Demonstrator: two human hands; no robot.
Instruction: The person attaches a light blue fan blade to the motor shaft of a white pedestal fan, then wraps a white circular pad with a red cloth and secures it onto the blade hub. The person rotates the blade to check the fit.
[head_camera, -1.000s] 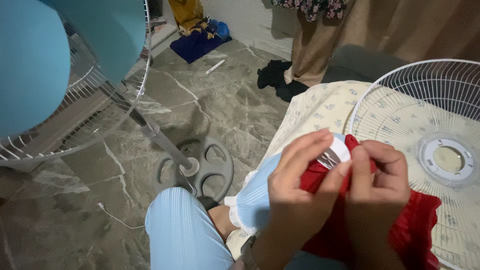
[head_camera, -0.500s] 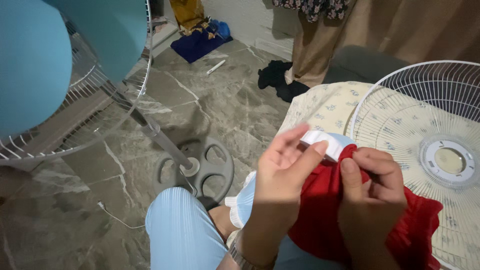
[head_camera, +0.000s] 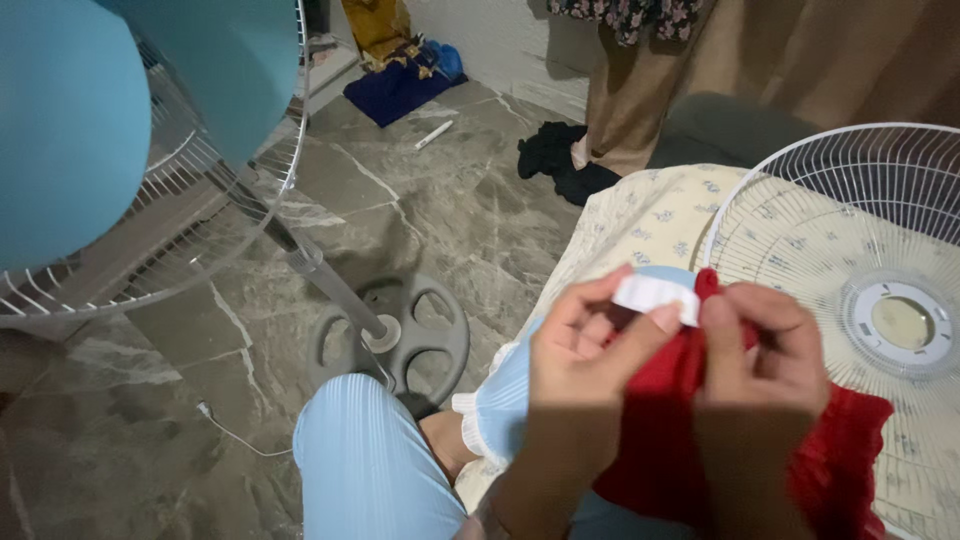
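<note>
My left hand (head_camera: 580, 370) pinches a small white ribbed plastic cap (head_camera: 655, 293) between thumb and fingers. My right hand (head_camera: 760, 360) presses a red cloth (head_camera: 840, 460) against the cap's right side. The cloth hangs down over my lap. Both hands sit above my knees, which are in light blue ribbed trousers (head_camera: 370, 460). A detached white fan grille (head_camera: 860, 290) lies just right of my hands on a pale patterned sheet (head_camera: 650, 215).
A standing fan with blue blades (head_camera: 90, 120) and a wire guard fills the upper left, on a round grey base (head_camera: 400, 335). The marble floor holds a dark cloth pile (head_camera: 560, 160), a blue bundle (head_camera: 395, 85), a white tube (head_camera: 432, 134) and a thin cable (head_camera: 230, 430). A tan curtain (head_camera: 760, 70) hangs behind.
My left fingers, spread half a second ago, have closed again around the white cap. My right hand has shifted slightly up with the red cloth against the cap.
</note>
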